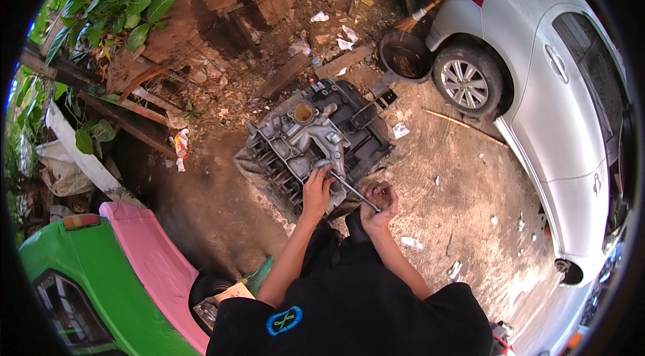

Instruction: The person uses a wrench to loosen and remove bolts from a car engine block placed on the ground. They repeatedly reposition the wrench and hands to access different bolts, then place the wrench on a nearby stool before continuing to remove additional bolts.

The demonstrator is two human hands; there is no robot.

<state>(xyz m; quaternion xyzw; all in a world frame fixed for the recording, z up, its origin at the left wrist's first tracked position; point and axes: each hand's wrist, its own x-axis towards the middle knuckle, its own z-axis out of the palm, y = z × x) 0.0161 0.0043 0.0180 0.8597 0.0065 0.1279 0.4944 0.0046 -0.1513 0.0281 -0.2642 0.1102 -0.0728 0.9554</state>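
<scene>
A dirty grey engine block (316, 131) sits low on the ground in front of me, with a round opening on top and dark metal parts on its right side. Between my hands runs a long, slim metal rod (351, 188), slanting from the engine down to the right. My left hand (316, 193) closes its fingers around the upper end, close against the engine's near edge. Curled around the lower end is my right hand (379, 205), its fingers darkened with grime. What the rod's upper tip touches is hidden by my left fingers.
A silver car (537, 87) stands to the right, and a green and pink vehicle (127, 268) at the lower left. Beyond the engine are a black bucket (405, 55), a broom (440, 1), wood pieces and litter. A thin stick (465, 127) lies on the concrete.
</scene>
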